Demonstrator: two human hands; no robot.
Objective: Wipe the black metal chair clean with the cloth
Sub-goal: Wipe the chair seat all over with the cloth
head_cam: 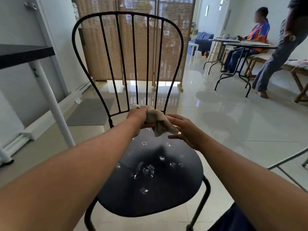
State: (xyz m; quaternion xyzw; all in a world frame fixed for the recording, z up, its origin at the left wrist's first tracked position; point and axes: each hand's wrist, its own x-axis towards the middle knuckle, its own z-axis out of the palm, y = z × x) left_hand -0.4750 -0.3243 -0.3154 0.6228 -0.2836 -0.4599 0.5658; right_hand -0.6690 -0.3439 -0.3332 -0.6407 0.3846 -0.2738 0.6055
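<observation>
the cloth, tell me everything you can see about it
The cloth is a small beige rag, soft and crumpled, bunched rather than folded. It is held above the rear of the black metal chair's seat, just in front of the backrest bars. The left hand grips its upper part, with a bit of fabric poking out past the fist, while a loose corner hangs down to the right. The right hand, fingers straight, is at that hanging end. The cloth looks clear of the seat.

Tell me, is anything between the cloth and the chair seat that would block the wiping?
Nothing visible does. The left hand grips the cloth just above the rear of the chair seat; the right hand is open beside it.
</observation>
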